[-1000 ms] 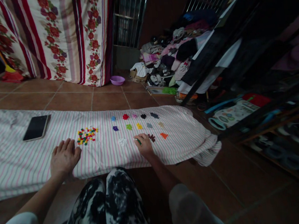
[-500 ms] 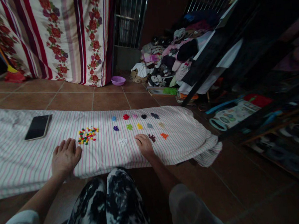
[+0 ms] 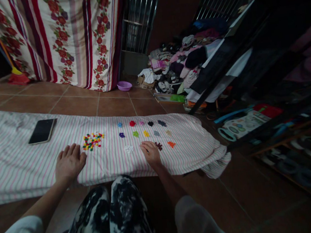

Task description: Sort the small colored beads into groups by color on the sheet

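Observation:
My left hand (image 3: 69, 162) lies flat on the striped cloth (image 3: 116, 165), fingers spread, just left of a mixed pile of small red, yellow, green and white pieces (image 3: 92, 141). My right hand (image 3: 151, 153) is over the cloth between the white pieces (image 3: 129, 149) and the dark brown pieces (image 3: 159, 145), its fingers curled together; what they hold, if anything, is too small to name. Beyond it are small single-colour heaps, among them red (image 3: 132, 123), green (image 3: 135, 134), yellow (image 3: 146, 133) and grey (image 3: 156, 133). An orange heap (image 3: 171, 144) sits to the right.
A phone (image 3: 42, 131) lies on the cloth at the left. On the tiled floor behind are a purple basin (image 3: 124, 85) and a heap of clothes (image 3: 177, 60). A dark metal frame stands at the right.
The view has shifted slightly. My right hand has turned a little, showing more of its curled fingers, while my left hand stays flat on the cloth.

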Tool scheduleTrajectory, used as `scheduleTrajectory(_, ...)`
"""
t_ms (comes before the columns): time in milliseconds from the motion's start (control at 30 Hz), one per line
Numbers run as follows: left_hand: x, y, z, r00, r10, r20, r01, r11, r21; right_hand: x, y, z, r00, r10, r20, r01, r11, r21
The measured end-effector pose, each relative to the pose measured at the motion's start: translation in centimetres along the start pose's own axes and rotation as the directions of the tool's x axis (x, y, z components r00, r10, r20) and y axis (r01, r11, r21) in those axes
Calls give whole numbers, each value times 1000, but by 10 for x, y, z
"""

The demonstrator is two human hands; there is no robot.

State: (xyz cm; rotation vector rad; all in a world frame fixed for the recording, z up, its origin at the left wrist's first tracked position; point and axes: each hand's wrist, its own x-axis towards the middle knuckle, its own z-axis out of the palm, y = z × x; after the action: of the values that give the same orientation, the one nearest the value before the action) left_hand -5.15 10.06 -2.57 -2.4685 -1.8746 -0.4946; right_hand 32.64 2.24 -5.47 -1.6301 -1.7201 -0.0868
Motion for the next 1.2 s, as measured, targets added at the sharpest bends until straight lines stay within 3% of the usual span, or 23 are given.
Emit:
scheduleTrajectory(200, 0, 6, 1, 999, -24, -48, 28, 995, 96, 0, 0, -2, 998, -30, -64, 29, 999, -17)
scheduleTrajectory(433, 1, 5, 6, 992, -29, -124, 36, 998, 52, 3, -1, -2, 975, -72, -209, 52, 994, -101)
scheduleTrajectory(567, 1, 5, 7, 988, -39, -150, 45, 999, 31, 11, -15, -4, 965, -128, -229, 111, 990, -86)
scheduleTrajectory(800, 1, 5, 8, 986, -51, -161, 53, 999, 8, 30, -78, 21, 970, -213, -113, 226, 968, 109)
scheduleTrajectory(1000, 0, 5, 7, 987, -63, -149, 64, 998, 2, 34, -125, 62, 981, -187, 58, 163, 942, 293)
scheduleTrajectory(1200, 0, 5, 5, 984, -67, -167, 63, 998, -27, 42, -155, 91, 950, -221, 221, 144, 937, 318)
